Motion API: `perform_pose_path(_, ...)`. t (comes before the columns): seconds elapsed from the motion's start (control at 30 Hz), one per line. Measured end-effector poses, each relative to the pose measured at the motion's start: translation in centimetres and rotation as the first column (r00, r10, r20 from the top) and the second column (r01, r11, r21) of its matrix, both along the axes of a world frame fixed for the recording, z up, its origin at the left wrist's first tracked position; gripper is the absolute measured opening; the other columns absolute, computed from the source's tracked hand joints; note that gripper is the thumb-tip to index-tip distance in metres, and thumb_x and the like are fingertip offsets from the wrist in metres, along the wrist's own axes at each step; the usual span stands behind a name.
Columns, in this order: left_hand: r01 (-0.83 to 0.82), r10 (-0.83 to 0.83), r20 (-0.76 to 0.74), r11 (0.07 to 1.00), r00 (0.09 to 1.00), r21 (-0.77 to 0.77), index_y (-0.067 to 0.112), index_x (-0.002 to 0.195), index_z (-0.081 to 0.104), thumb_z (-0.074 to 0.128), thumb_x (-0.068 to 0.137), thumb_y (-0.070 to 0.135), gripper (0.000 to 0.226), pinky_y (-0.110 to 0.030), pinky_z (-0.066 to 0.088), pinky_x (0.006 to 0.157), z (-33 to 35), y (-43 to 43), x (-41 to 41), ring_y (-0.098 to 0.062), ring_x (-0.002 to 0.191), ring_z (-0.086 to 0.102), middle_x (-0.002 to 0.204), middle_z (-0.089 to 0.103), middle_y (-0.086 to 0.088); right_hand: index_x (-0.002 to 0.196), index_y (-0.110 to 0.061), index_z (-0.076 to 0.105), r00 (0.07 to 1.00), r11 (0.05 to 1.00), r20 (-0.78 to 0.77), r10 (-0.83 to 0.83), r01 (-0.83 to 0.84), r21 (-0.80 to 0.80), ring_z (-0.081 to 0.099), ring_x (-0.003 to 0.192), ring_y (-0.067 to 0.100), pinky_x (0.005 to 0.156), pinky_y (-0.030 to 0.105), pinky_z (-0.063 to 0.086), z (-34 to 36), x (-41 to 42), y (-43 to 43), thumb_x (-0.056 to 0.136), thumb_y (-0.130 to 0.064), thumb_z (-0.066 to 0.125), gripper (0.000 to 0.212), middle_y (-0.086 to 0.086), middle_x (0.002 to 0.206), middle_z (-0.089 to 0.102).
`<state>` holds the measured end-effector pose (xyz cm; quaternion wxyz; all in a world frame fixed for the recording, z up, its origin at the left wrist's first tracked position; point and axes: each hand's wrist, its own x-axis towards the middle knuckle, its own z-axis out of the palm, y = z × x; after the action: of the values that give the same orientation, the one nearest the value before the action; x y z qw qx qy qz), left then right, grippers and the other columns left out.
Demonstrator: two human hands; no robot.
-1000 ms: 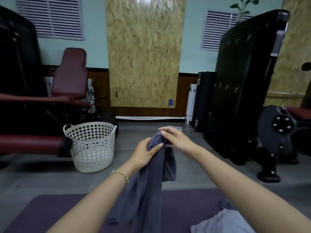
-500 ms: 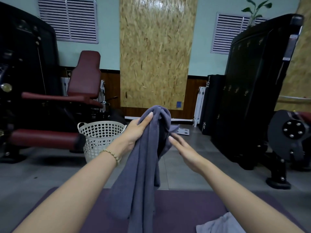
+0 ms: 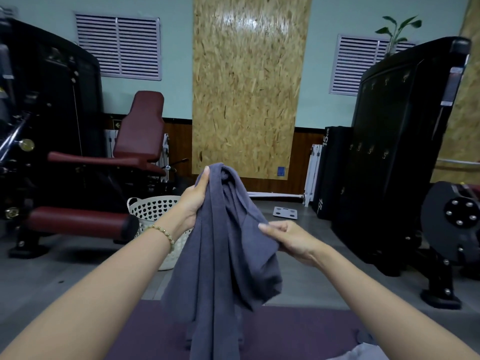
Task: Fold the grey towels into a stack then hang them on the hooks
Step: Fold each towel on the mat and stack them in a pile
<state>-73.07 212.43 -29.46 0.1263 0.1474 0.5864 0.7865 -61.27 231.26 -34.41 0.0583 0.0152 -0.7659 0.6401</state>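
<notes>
A dark grey towel (image 3: 220,261) hangs bunched in long folds in front of me, its lower end reaching the purple mat (image 3: 298,331). My left hand (image 3: 193,201) grips the towel near its top, thumb up along the cloth. Lower and to the right, my right hand (image 3: 288,236) pinches a fold at the towel's edge. Several small brass hooks (image 3: 370,149) sit in rows on the black panel (image 3: 394,157) at the right. A lighter grey towel (image 3: 363,353) shows at the bottom edge.
A white perforated laundry basket (image 3: 153,211) stands on the floor behind my left wrist. A maroon-padded gym machine (image 3: 98,162) fills the left side. A bathroom scale (image 3: 285,212) lies on the floor ahead, and another machine's black disc (image 3: 457,216) is at far right.
My left hand lifted the towel higher. My right hand let go of the top, dropped lower and to the right, and now pinches a fold at the towel's edge.
</notes>
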Motion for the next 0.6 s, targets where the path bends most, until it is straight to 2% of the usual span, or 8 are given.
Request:
perform_pose_path(0.1, -0.101, 0.102, -0.004, 0.981, 0.995, -0.163, 0.006, 0.107, 0.062, 0.047, 0.093, 0.053, 0.052, -0.032, 0.05, 0.07, -0.6, -0.4, -1.9, -0.028, 0.088, 0.063, 0.096, 0.066, -0.009, 0.081, -0.008, 0.071, 0.94, 0.977, -0.27, -0.209, 0.215, -0.009, 0.062, 0.065, 0.004, 0.059, 0.016, 0.046, 3.0, -0.1, 0.6, 0.09, -0.02, 0.061, 0.018, -0.005, 0.068, 0.071)
perform_pose_path(0.2, -0.193, 0.089, -0.247, 0.879, 0.965, -0.436, 0.007, 0.116, 0.061, 0.041, 0.1, 0.037, 0.039, -0.025, 0.041, 0.076, -2.2, -0.2, -2.5, -0.023, 0.097, 0.055, 0.101, 0.058, -0.007, 0.069, -0.004, 0.07, 0.822, 0.902, -0.487, -0.294, 0.408, 0.144, 0.052, 0.053, 0.007, 0.05, 0.021, 0.04, 5.9, -0.5, 1.3, 0.085, -0.025, 0.069, 0.026, -0.005, 0.054, 0.06)
perform_pose_path(0.27, -0.243, 0.045, -0.437, 0.88, 0.898, -0.409, 0.012, 0.115, 0.06, 0.04, 0.101, 0.03, 0.03, -0.024, 0.042, 0.08, -3.1, 0.4, -2.1, -0.018, 0.103, 0.053, 0.108, 0.059, -0.006, 0.07, -0.003, 0.072, 0.828, 0.893, -0.486, -0.279, 0.409, 0.186, 0.055, 0.062, 0.012, 0.057, 0.03, 0.042, 7.1, -1.0, 1.5, 0.083, -0.032, 0.07, 0.031, 0.004, 0.062, 0.062)
perform_pose_path(0.37, -0.102, -0.088, -0.608, 0.957, 0.789, -0.271, 0.015, 0.121, 0.06, 0.037, 0.102, 0.027, 0.033, -0.021, 0.038, 0.103, -2.8, 1.6, 0.1, -0.006, 0.115, 0.053, 0.121, 0.061, 0.003, 0.061, -0.008, 0.063, 0.868, 0.873, -0.423, -0.26, 0.398, 0.282, 0.053, 0.062, 0.01, 0.06, 0.027, 0.039, 7.7, -1.6, 1.2, 0.083, -0.041, 0.068, 0.04, 0.006, 0.063, 0.06)
perform_pose_path(0.4, -0.037, -0.155, -0.633, 0.96, 0.758, -0.278, 0.015, 0.12, 0.061, 0.038, 0.101, 0.026, 0.032, -0.017, 0.038, 0.101, -2.5, 2.1, 1.0, -0.001, 0.111, 0.054, 0.117, 0.063, 0.006, 0.056, -0.009, 0.052, 0.883, 0.857, -0.402, -0.241, 0.388, 0.339, 0.046, 0.056, 0.009, 0.055, 0.025, 0.034, 7.5, -1.7, 1.0, 0.084, -0.042, 0.067, 0.045, 0.005, 0.056, 0.051)
perform_pose_path(0.47, 0.071, -0.276, -0.645, 0.943, 0.712, -0.326, 0.014, 0.112, 0.065, 0.045, 0.099, 0.022, 0.025, -0.01, 0.045, 0.086, -2.3, 3.1, 2.3, 0.007, 0.093, 0.06, 0.102, 0.067, 0.009, 0.053, -0.014, 0.038, 0.9, 0.844, -0.369, -0.233, 0.376, 0.382, 0.034, 0.045, 0.004, 0.047, 0.018, 0.025, 6.9, -1.8, 0.5, 0.087, -0.039, 0.064, 0.05, -0.005, 0.047, 0.037)
perform_pose_path(0.53, 0.115, -0.307, -0.619, 0.937, 0.722, -0.331, 0.019, 0.098, 0.067, 0.057, 0.094, 0.02, 0.011, -0.012, 0.049, 0.069, -2.6, 4.0, 2.9, 0.004, 0.074, 0.064, 0.084, 0.068, 0.009, 0.053, -0.014, 0.037, 0.893, 0.851, -0.341, -0.295, 0.408, 0.33, 0.033, 0.04, 0.0, 0.043, 0.014, 0.025, 6.3, -1.9, 0.6, 0.09, -0.039, 0.06, 0.05, -0.01, 0.044, 0.036)
perform_pose_path(0.6, 0.08, -0.251, -0.613, 0.953, 0.749, -0.292, 0.025, 0.086, 0.067, 0.066, 0.087, 0.023, 0.002, -0.015, 0.05, 0.062, -3.3, 4.8, 2.7, -0.001, 0.065, 0.063, 0.073, 0.068, 0.01, 0.06, -0.009, 0.045, 0.9, 0.85, -0.288, -0.327, 0.413, 0.327, 0.037, 0.042, 0.002, 0.044, 0.014, 0.026, 5.9, -1.8, 1.0, 0.092, -0.045, 0.054, 0.049, -0.004, 0.048, 0.039)
